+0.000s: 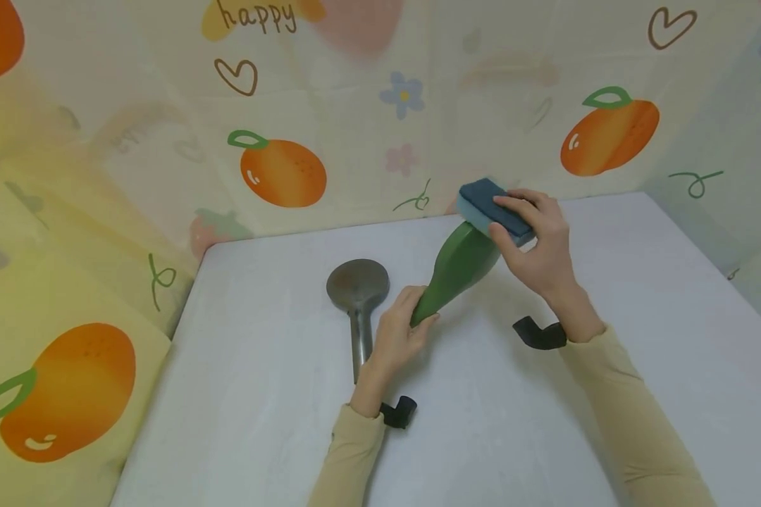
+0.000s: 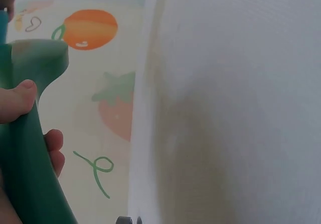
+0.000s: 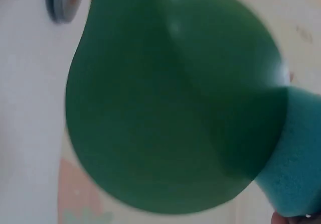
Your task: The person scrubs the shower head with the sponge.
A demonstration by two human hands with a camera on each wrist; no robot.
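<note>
My left hand [image 1: 398, 334] grips a green water ladle [image 1: 461, 262] by its handle and holds it up at a tilt over the table. In the left wrist view, the thumb lies across the green ladle's handle [image 2: 30, 163]. My right hand [image 1: 543, 246] holds a blue sponge [image 1: 490, 203], dark on one face and lighter on the other, against the far end of the ladle's bowl. The right wrist view shows the round green bowl [image 3: 160, 113] close up, with the sponge's light blue side [image 3: 297, 151] touching its edge.
A grey ladle [image 1: 358, 282] lies on the white table [image 1: 247, 394], left of the green one and partly behind my left wrist. Fruit-patterned cloth [image 1: 342, 105] hangs along the table's back and sides. Black straps [image 1: 539, 334] stick out at both wrists.
</note>
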